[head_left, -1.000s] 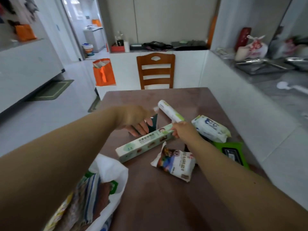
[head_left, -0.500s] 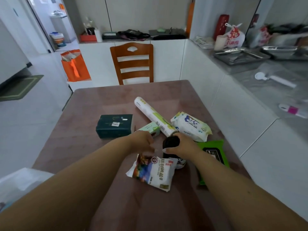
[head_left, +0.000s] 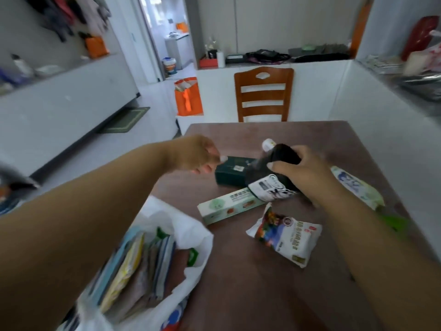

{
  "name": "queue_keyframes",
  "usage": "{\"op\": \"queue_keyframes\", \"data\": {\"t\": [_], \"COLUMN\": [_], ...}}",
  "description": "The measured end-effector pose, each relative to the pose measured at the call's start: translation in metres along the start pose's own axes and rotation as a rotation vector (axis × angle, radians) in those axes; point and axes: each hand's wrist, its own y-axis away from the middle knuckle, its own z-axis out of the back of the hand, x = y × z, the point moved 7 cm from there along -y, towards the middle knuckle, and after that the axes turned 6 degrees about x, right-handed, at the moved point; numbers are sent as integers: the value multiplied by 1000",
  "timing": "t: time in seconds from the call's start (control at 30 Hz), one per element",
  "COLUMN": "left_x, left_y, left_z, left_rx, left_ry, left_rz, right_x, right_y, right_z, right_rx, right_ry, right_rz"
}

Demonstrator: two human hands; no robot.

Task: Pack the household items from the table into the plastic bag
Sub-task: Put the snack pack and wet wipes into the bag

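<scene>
My right hand [head_left: 307,173] grips a black roll with a white printed label [head_left: 272,177], lifted above the brown table [head_left: 262,295]. My left hand [head_left: 198,156] hovers empty with curled fingers near a dark green box [head_left: 229,173]. A long pale green box [head_left: 229,206] and a white printed pouch [head_left: 286,237] lie in front. A white roll's end [head_left: 267,144] shows behind the black roll. A white wipes pack [head_left: 358,187] and a green pack [head_left: 393,222] lie right of my arm. The white plastic bag [head_left: 191,237] stands open at the table's left edge with several flat packets inside.
A wooden chair [head_left: 263,94] stands at the table's far edge. An orange bag [head_left: 188,97] sits on the floor beyond. A grey counter [head_left: 405,75] with kitchen items runs along the right; a white cabinet runs along the left.
My right hand has lifted the black roll off the table. My left hand has let go and moved up and left. The view has swung left, bringing the bag back into sight.
</scene>
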Motion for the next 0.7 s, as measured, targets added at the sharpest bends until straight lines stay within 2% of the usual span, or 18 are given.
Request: {"op": "queue_keyframes", "data": {"t": [0.07, 0.13, 0.27, 0.33, 0.4, 0.47, 0.53, 0.63, 0.7], "left_x": [21, 45, 86, 104, 123, 139, 150, 160, 168], "left_y": [26, 52, 96, 113, 125, 134, 142, 148, 144], "left_z": [16, 25, 27, 22, 15, 9, 9, 2, -18], "left_rx": [-72, -108, -128, -125, -104, -103, -168, -241, -154], "left_ry": [31, 57, 84, 110, 131, 158, 181, 265, 403], "left_rz": [41, 89, 148, 169, 203, 229, 243, 250, 278], "right_x": [25, 36, 50, 56, 58, 62, 67, 59, 43], "right_y": [21, 35, 65, 72, 68, 62, 60, 61, 61], "right_z": [-49, -96, -171, -193, -210, -223, -239, -272, -290], "right_rx": [190, 321, 542, 555, 493, 423, 396, 470, 549], "right_ry": [-217, -318, -286, -180, -115, -163, -228, -137, -75], "right_rz": [15, -21, -35, -1, 16, 21, 62, 129, 114]}}
